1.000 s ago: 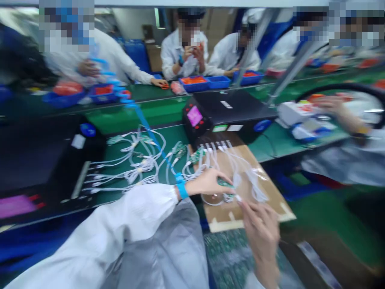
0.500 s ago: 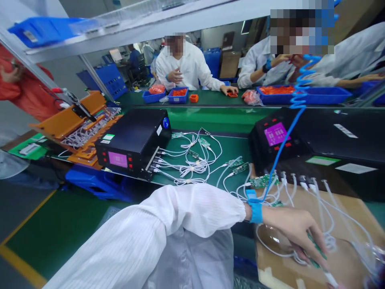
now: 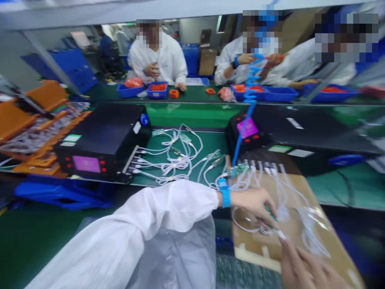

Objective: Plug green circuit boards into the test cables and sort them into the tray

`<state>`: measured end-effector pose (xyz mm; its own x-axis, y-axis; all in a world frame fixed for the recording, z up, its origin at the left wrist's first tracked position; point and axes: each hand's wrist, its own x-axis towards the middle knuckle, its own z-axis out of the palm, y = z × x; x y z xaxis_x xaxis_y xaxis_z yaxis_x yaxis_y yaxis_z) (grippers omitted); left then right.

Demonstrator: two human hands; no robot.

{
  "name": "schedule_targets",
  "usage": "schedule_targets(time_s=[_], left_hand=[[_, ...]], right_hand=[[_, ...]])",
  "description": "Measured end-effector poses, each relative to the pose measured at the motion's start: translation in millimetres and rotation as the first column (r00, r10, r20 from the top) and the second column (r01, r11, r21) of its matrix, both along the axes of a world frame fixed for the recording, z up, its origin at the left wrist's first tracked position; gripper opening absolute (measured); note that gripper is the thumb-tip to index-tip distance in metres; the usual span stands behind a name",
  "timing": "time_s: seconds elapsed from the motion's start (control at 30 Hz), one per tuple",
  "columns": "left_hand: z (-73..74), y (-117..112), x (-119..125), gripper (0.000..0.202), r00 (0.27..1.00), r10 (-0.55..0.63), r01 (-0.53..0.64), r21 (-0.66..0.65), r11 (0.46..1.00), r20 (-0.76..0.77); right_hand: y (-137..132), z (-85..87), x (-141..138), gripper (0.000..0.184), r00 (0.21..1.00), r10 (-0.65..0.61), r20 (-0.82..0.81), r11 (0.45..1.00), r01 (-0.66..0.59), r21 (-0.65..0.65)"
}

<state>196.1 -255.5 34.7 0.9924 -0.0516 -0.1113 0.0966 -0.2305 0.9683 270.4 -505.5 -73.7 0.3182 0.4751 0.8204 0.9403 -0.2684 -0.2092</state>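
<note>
My left hand (image 3: 257, 204), with a blue wrist strap (image 3: 225, 197) at the cuff, pinches a small green circuit board (image 3: 271, 214) over a cardboard sheet (image 3: 320, 237). At the lower right, the fingers of my right hand (image 3: 306, 267) close on a white cable plug (image 3: 280, 234), which meets the board's near end. Whether the plug is fully seated I cannot tell. A looped white cable (image 3: 245, 230) lies under my left hand. More green boards (image 3: 240, 168) on white cables lie just beyond my left wrist.
Black test boxes with pink screens stand at left (image 3: 102, 136) and right (image 3: 300, 128). Between them, several cabled boards lie on the green mat (image 3: 156, 140). A coiled blue cord (image 3: 254, 80) hangs down in front. Across the bench, co-workers sit behind blue bins (image 3: 158, 94) of orange parts.
The view has swung right, so the scene sits further left. My right hand has come into view at the plug. My left hand still holds the circuit board.
</note>
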Motion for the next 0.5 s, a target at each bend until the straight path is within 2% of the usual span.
schedule_targets(time_s=[0.07, 0.13, 0.2, 0.3, 0.5], left_hand=[[1.0, 2, -4, 0.019, 1.0, -0.007, 0.008, 0.054, 0.999, -0.018], [1.0, 3, -6, 0.02, 1.0, 0.0, 0.0, 0.095, 0.995, 0.003], [-0.3, 2, -7, 0.025, 0.999, 0.016, -0.021, 0.095, 0.995, 0.051], [-3.0, 1, -8, 0.035, 1.0, -0.007, 0.007, 0.025, 1.0, 0.009], [-2.3, 0, -7, 0.027, 0.998, -0.021, 0.008, 0.189, 0.982, 0.065]], right_hand=[[3, 14.8, -14, 0.037, 0.991, -0.014, 0.135, 0.997, 0.025, -0.079], [10, 22.3, -24, 0.041, 0.989, -0.008, 0.149, 0.993, 0.026, -0.118], [15, 24.4, -30, 0.04, 0.994, -0.017, 0.109, 0.997, 0.026, -0.078], [16, 23.9, -34, 0.041, 0.998, -0.019, 0.054, 0.998, 0.022, -0.056], [14, 24.6, -38, 0.044, 0.997, -0.04, 0.071, 0.99, 0.049, -0.129]])
